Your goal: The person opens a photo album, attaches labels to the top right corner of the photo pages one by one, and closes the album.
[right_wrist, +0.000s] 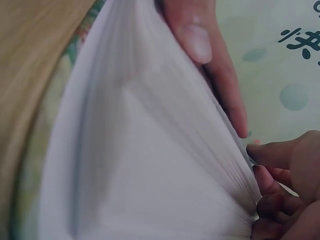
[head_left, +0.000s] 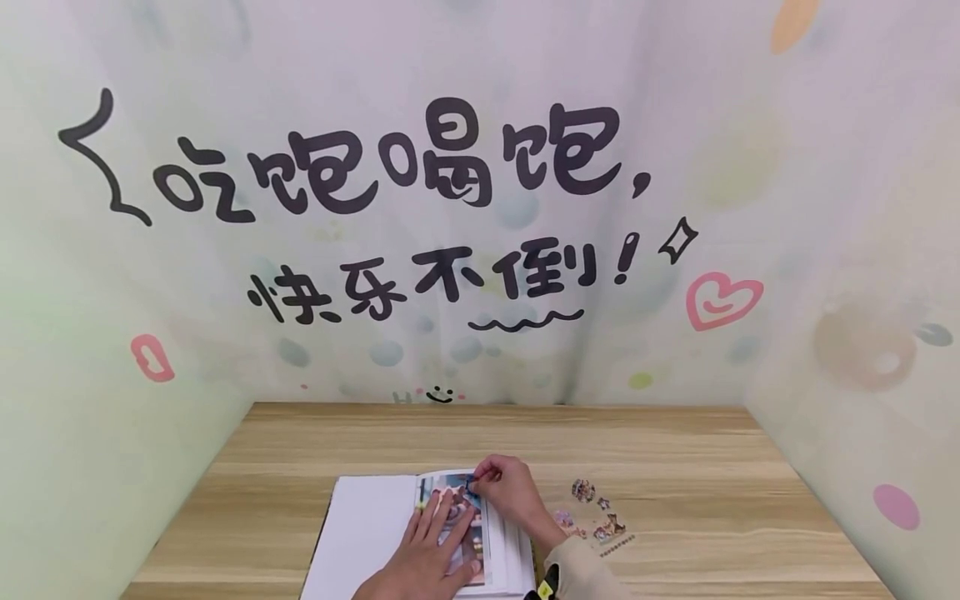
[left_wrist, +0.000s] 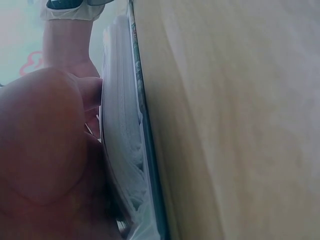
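An album (head_left: 358,527) lies spread on the table, a blank white page on its left and a colour photo (head_left: 450,481) on its right page. My left hand (head_left: 431,546) rests flat over the photo with its fingers spread, covering much of the picture. At the photo's top right corner, my right hand (head_left: 512,492) pinches a small dark-blue piece between thumb and forefinger; I cannot tell what it is. In the right wrist view the right fingertips (right_wrist: 265,152) sit right at the page edge, close to the left hand (right_wrist: 195,45).
Right of the album, clear sheets with printed stickers (head_left: 609,527) lie on the wood-grain table (head_left: 720,517). A thick stack of pages (left_wrist: 117,105) sits under the open page. A lettered backdrop (head_left: 450,350) stands behind the table, with walls at both sides.
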Demonstrator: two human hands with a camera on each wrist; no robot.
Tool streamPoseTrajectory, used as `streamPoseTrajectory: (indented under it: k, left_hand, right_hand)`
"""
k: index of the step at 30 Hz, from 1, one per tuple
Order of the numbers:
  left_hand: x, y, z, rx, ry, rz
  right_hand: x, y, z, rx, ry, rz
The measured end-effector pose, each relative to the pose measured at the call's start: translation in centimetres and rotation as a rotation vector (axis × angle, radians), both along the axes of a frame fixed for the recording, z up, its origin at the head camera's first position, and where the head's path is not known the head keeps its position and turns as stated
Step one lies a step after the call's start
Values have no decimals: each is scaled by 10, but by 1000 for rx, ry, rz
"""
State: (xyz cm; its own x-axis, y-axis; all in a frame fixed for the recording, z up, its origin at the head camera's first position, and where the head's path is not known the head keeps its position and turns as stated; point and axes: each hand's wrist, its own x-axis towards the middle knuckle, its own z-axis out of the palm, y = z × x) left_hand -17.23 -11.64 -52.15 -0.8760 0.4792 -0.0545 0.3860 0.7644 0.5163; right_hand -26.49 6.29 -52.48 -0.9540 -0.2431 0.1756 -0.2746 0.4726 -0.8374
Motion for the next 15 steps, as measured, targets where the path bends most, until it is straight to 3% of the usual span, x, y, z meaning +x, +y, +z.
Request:
streamPoseTrajectory:
  k: [8, 15]
  left_hand:
    - [-4, 1, -2, -17, -38, 6]
    - [-7, -1, -13, -11, -2, 13]
  right_hand:
    - [-3, 2, -3, 25, 19, -3]
    - [-5, 4, -4, 40, -20, -11]
